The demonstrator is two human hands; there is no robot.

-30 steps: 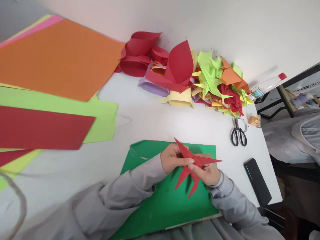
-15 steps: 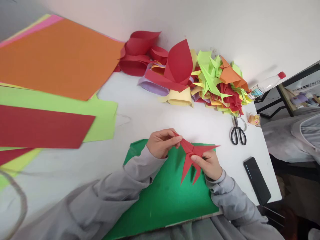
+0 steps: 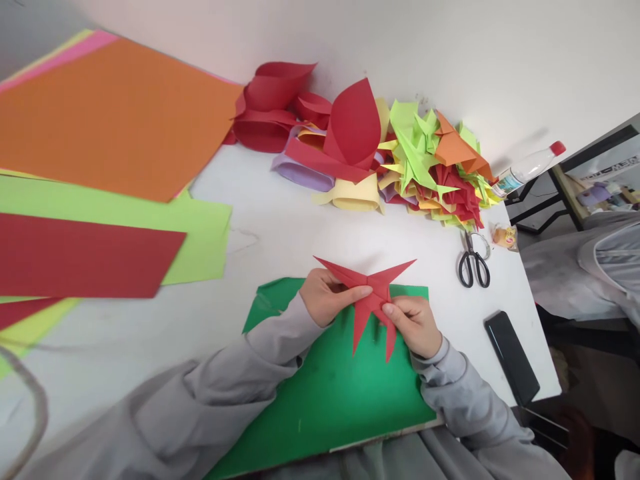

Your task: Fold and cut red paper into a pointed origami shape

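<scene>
A red folded paper figure (image 3: pixel 379 288) with several long pointed arms is held up between both hands. My left hand (image 3: pixel 326 295) pinches it from the left, its thumb lying across the middle of the figure. On the other side my right hand (image 3: pixel 416 325) grips the lower right part between thumb and fingers. Two points hang downward and two spread out at the top. Beneath the hands lies a green board (image 3: pixel 340 407); the figure is above it. The fingers behind the paper are hidden.
Orange sheet (image 3: pixel 120 120), lime sheet (image 3: pixel 200 233) and red sheet (image 3: pixel 90 257) lie at left. Along the wall sit curled red paper (image 3: pixel 353 127) and a pile of folded pieces (image 3: pixel 415 157). Bottle (image 3: pixel 530 170), scissors (image 3: pixel 473 263), small packet (image 3: pixel 504 236) and black phone (image 3: pixel 511 357) are at right.
My left hand has shifted from the tip of the upper left arm to the middle of the red paper figure. The figure has turned slightly, and my right hand grips it lower.
</scene>
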